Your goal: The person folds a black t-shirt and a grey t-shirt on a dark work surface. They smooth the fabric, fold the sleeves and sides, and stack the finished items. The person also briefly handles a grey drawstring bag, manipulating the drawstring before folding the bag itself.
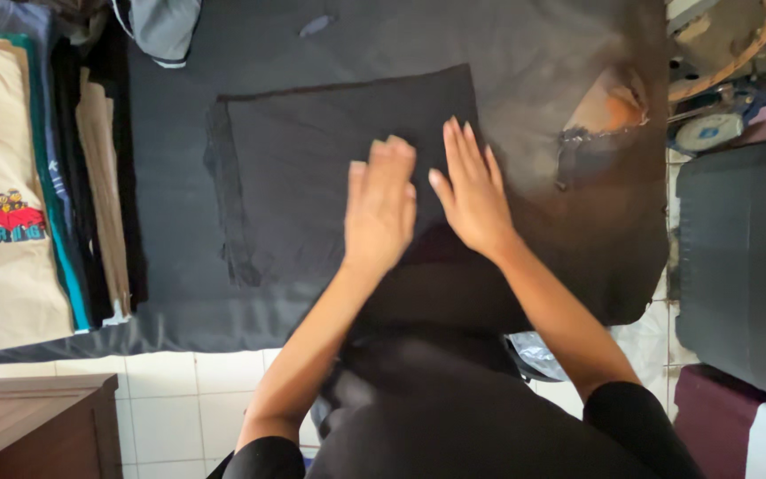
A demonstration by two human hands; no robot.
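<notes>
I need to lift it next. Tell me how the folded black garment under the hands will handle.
Probably floppy: the black garment lies flat and thin, with a limp folded edge. Likely light. It may unfold if lifted; the left hand and right hand press it flat.

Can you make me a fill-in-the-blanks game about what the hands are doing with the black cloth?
1. Both hands, the left hand and the right hand, lie flat on a folded cloth coloured ____.
2. The stack of shirts lies to the ____ of the cloth.
3. The top shirt of the stack shows a picture of a red ____.

Missing words: black; left; car
</notes>
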